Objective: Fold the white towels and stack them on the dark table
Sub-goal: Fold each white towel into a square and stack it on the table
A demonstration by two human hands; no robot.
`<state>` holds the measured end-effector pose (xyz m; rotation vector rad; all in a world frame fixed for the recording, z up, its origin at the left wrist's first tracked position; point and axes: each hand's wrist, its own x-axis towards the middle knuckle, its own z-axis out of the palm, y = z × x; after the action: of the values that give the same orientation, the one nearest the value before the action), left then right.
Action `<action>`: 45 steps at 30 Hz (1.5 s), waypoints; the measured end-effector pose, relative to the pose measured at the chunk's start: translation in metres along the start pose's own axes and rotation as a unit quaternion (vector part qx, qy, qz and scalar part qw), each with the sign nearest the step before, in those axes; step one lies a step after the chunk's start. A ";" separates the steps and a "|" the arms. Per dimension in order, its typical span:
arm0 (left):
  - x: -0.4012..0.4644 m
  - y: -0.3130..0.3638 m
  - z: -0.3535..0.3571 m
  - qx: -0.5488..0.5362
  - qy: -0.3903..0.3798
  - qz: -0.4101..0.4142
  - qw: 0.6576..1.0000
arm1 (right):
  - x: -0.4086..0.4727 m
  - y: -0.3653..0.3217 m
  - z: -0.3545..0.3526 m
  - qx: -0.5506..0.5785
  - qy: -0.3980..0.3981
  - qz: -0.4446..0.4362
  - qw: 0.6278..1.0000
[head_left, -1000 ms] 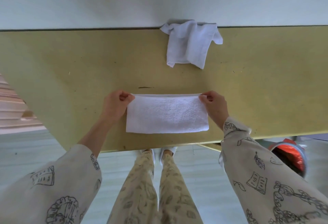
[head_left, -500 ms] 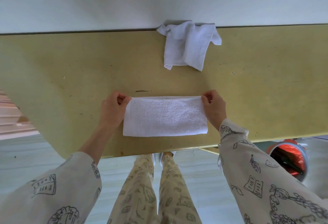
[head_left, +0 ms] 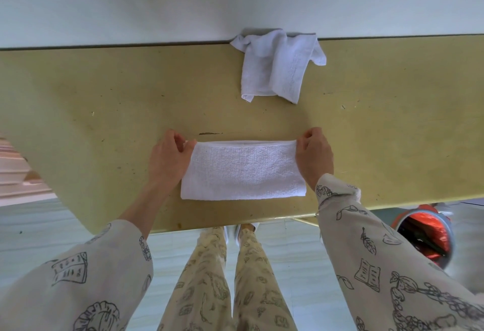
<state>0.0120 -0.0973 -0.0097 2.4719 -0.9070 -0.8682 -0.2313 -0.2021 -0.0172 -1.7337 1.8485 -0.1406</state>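
While both hands [head_left: 167, 157] [head_left: 313, 156] pinch the folded towel's [head_left: 243, 170] far corners, bare table [head_left: 91, 110] surrounds it

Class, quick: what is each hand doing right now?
Left hand: closed, pinching the folded towel's far left corner.
Right hand: closed, pinching its far right corner.

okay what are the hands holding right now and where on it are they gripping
Both hold the folded white towel lying on the table: the left hand pinches its far left corner, the right hand its far right corner.
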 end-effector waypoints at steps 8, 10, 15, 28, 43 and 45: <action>-0.008 0.025 0.026 0.165 0.022 0.297 0.940 | -0.011 -0.018 0.016 -0.093 0.004 -0.290 0.953; -0.008 0.034 0.036 0.160 0.003 0.309 0.937 | -0.010 -0.025 0.021 -0.104 -0.017 -0.303 0.947; -0.002 0.038 0.050 0.167 -0.038 0.287 0.943 | -0.003 -0.027 0.029 -0.138 -0.043 -0.315 0.938; 0.003 0.043 0.047 0.143 -0.065 0.252 0.955 | 0.007 -0.045 0.021 -0.193 -0.150 -0.262 0.933; 0.004 0.043 0.056 0.156 -0.032 0.259 0.953 | 0.012 -0.053 0.021 -0.240 -0.135 -0.273 0.922; 0.003 0.043 0.057 0.154 -0.021 0.258 0.954 | 0.012 -0.053 0.021 -0.244 -0.127 -0.277 0.921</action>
<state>-0.0430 -0.1370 -0.0308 2.2732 -1.7129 -0.6325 -0.1747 -0.2145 -0.0144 -2.4539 1.2223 0.3418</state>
